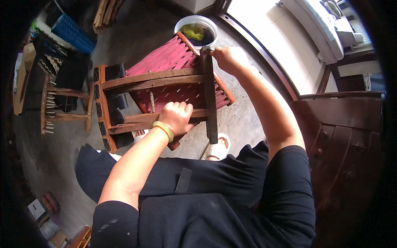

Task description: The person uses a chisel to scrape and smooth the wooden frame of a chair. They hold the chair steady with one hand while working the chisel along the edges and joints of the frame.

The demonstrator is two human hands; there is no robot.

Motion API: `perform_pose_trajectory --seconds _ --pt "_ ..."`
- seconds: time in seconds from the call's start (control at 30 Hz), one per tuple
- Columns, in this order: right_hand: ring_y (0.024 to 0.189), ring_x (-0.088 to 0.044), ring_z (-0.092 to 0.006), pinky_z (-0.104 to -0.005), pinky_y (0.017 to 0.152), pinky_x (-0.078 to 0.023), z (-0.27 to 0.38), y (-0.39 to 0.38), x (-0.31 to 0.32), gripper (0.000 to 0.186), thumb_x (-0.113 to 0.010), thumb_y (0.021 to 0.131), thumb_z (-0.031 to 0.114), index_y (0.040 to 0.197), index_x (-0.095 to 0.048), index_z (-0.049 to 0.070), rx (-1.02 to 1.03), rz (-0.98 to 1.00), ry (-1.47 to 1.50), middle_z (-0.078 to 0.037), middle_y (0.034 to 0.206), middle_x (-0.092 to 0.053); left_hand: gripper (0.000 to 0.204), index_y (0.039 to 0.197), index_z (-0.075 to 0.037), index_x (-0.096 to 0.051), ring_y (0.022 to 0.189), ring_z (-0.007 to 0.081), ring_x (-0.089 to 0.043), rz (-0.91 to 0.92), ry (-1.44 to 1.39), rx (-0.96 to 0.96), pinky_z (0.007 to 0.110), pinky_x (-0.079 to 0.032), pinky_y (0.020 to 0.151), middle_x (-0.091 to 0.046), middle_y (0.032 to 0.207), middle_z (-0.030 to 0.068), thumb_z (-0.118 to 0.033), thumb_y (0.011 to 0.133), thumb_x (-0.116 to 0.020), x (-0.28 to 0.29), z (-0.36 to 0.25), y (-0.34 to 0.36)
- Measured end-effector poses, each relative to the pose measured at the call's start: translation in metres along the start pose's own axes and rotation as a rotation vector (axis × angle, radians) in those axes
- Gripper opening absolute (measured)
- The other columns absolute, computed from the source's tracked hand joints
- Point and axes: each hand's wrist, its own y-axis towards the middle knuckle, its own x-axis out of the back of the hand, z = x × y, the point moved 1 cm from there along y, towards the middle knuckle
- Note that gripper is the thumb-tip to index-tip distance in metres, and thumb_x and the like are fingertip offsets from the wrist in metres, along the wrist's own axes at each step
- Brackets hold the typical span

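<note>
A folding stool with a wooden frame point(165, 78) and a pink-red webbed seat point(167, 56) lies tipped over in front of my legs. My left hand point(178, 118), with a yellow bangle at its wrist, is wrapped round one of the lower wooden legs. At the far end of the dark crossbar point(210, 99), my right hand point(229, 60) has its fingers closed against the wood. Something small and dark shows under those fingertips, too hidden to name. On the left, the stool's other end bar point(100, 105) carries dark bands.
A white bucket point(180, 25) with dark water and a yellow-green mesh point(192, 31) stands beyond the stool. Another wooden stool frame point(66, 93) is at the left, near a blue bristly roll point(73, 34). Dark wooden furniture point(343, 153) is on the right.
</note>
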Motion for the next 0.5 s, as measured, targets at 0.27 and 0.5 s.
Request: perform_pose_trajectory --seconds 0.27,0.5 --pt "0.064 -0.067 -0.0362 -0.0456 0.059 -0.054 0.001 -0.017 0.0 0.022 -0.053 0.088 0.024 0.084 -0.067 0.007 0.117 -0.015 -0.042 -0.017 0.068 -0.066 0.049 0.08 -0.008 -0.053 0.07 0.025 -0.06 0.022 -0.002 -0.003 0.035 -0.047 0.065 -0.057 0.074 0.0071 -0.035 0.051 -0.083 0.001 -0.001 -0.001" --pt "0.067 -0.068 -0.0356 -0.0465 0.059 -0.053 0.004 -0.033 -0.004 0.029 -0.052 0.091 0.028 0.082 -0.066 0.004 0.108 0.018 -0.046 -0.02 0.072 -0.067 0.05 0.08 -0.008 -0.053 0.07 0.0251 -0.06 0.029 -0.011 -0.001 0.036 -0.048 0.066 -0.057 0.074 0.0071 -0.036 0.051 -0.083 0.0 -0.001 0.0"
